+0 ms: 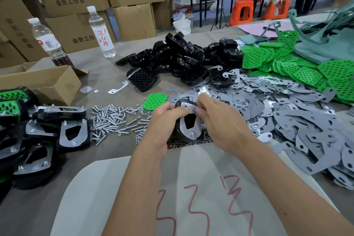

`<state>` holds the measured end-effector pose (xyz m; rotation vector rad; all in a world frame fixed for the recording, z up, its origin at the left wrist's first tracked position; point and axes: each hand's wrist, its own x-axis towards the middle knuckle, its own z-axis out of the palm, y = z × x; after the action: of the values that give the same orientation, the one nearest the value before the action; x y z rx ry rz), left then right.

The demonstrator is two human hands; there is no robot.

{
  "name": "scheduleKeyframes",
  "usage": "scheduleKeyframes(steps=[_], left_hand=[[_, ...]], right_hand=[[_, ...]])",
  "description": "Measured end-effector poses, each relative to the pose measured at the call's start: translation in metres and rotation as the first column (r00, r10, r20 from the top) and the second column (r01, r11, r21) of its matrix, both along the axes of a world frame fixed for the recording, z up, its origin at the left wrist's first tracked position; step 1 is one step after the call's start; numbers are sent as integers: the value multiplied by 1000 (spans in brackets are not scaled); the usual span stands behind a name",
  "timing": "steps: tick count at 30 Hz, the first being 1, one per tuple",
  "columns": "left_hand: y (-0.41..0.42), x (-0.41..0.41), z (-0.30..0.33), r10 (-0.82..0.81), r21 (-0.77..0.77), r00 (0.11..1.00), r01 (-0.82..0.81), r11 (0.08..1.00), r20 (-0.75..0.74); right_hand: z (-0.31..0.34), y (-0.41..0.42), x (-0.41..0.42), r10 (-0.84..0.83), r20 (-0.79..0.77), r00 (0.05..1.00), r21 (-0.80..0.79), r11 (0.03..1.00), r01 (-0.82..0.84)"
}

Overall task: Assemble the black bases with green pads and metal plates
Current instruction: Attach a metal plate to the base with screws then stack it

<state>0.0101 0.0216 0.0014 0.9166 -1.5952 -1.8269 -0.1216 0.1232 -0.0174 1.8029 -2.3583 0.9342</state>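
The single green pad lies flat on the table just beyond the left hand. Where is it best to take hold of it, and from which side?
Probably by its near edge. The green pad lies flat and thin, so a pinch from above on the face would find little to hold. Its near-right corner is beside the left hand; its left side borders the screws. Lift that edge with a fingertip, then pinch thumb over, finger under.
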Motion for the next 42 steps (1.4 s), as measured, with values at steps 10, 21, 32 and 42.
scheduleKeyframes(steps=[10, 21, 32, 42], left_hand=[[-9, 5, -1, 3, -82, 1000, -2, 997, 15], [-7, 2, -1, 38, -168, 994, -56, 984, -104], [-38, 17, -7, 669, 105, 686, -671, 734, -286], [-32, 16, -8, 623, 122, 746, -614, 780, -235]], right_hand=[[1, -1, 8, 52, -80, 995, 16, 999, -51], [0, -6, 15, -121, 39, 992, -156, 980, 126], [-3, -17, 27, 247, -31, 969, 156, 958, -239], [1, -14, 30, 242, 41, 969, 102, 964, -245]])
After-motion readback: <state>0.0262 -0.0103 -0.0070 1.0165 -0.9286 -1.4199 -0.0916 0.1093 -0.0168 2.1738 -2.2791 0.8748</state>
